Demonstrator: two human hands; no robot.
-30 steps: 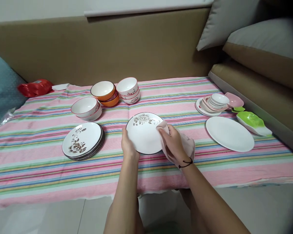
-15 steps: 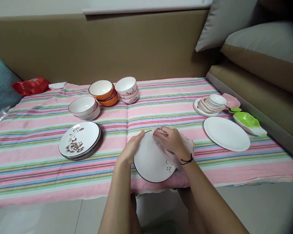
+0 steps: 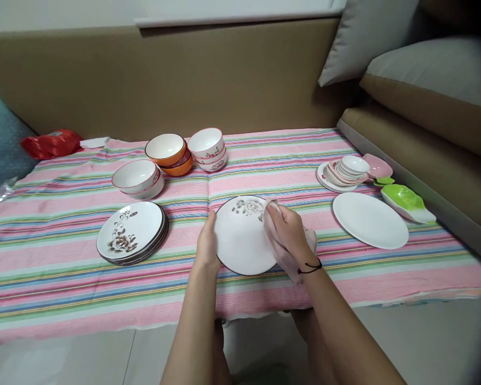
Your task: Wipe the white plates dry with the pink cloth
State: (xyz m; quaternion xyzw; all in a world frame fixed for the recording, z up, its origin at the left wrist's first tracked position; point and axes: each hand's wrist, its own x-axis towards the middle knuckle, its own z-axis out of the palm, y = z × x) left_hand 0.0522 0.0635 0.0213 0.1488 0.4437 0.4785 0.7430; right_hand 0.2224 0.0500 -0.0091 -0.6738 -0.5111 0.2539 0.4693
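My left hand (image 3: 207, 247) grips the left rim of a white plate with a brown flower print and dark edge (image 3: 240, 238), held just above the striped tablecloth (image 3: 64, 289). My right hand (image 3: 289, 235) is closed on a pale pink cloth (image 3: 304, 241) and presses it against the plate's right side. A black band circles my right wrist.
A stack of matching flower plates (image 3: 130, 238) lies to the left. Bowls (image 3: 138, 177) (image 3: 168, 151) (image 3: 207, 147) stand behind. On the right are a plain white plate (image 3: 369, 219), small stacked dishes (image 3: 347, 170), a green leaf dish (image 3: 408, 202) and sofa cushions (image 3: 425, 80).
The plate has been turned in my hands: its flower print went from the far side to the near side and back to the far side, with the cloth rubbing along its rim.
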